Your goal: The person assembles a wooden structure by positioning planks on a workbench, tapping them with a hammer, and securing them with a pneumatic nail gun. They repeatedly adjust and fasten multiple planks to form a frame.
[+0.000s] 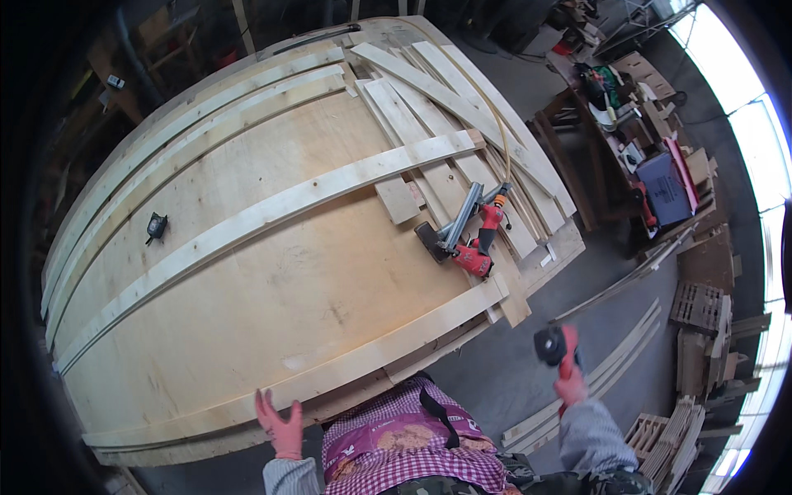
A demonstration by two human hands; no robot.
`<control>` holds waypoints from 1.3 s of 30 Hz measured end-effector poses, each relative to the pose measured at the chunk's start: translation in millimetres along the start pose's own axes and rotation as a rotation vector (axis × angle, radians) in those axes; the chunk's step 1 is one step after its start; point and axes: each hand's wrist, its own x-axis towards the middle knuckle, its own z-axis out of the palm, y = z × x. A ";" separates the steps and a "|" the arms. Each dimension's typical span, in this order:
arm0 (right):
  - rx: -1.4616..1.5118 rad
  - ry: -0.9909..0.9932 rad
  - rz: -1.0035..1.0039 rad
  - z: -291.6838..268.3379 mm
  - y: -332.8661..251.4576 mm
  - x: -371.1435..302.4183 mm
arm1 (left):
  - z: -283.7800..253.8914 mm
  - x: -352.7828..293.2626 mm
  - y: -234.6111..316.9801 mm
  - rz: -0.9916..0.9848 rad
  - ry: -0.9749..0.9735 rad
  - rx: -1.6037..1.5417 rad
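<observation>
My left hand (284,422), in a pink glove, is at the near edge of a large plywood-topped bench (297,289), fingers spread beside a long pale wooden strip (346,360) along that edge. It holds nothing. Off the bench's right end, my right hand (569,386), also gloved, grips a red-and-black power tool (561,351) by its red handle, raised above the floor. The tool is slightly blurred, so its exact kind is unclear. On the bench lies a red nail gun (477,247) with a silver magazine, joined to a yellow air hose (493,111).
Another strip (272,208) crosses the plywood, with more strips (206,103) along the far side. Several loose boards (445,124) overlap at the right end. A small black tape measure (156,227) sits at left. Long strips (602,371) lie on the floor; a cluttered table (610,165) stands at right.
</observation>
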 end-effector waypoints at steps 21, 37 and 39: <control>-0.138 0.156 -1.208 -61.6 -439.7 302.7 | 75.1 -111.6 131.8 -0.442 -0.045 0.007; 0.145 0.029 -0.656 57.9 -233.8 131.5 | 117.5 -34.1 91.2 -1.151 0.113 -1.269; 0.075 -0.015 -0.658 56.7 -233.8 115.5 | 119.0 -21.7 95.1 -1.147 0.095 -1.275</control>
